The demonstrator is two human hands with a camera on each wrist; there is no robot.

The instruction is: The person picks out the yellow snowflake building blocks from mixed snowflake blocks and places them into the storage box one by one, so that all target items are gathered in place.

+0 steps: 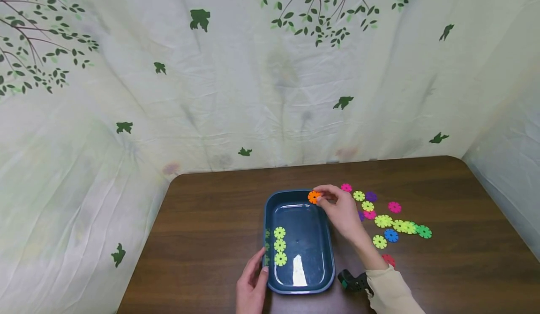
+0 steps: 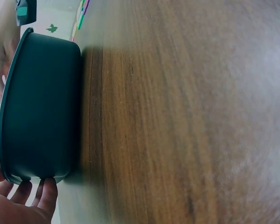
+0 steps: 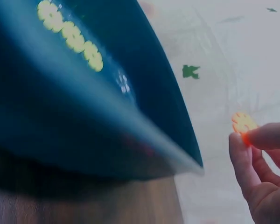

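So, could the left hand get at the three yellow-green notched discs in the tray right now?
Probably yes: the left hand holds the left side of the blue tray, close to the yellow-green notched discs. Nothing covers them; only the rim stands between.

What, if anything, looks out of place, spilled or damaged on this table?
Nothing stands out. The blue tray sits upright on the table, three yellow-green discs run in a neat row inside it, and the right hand pinches an orange disc. The other discs lie scattered to the right; none looks plainly broken.
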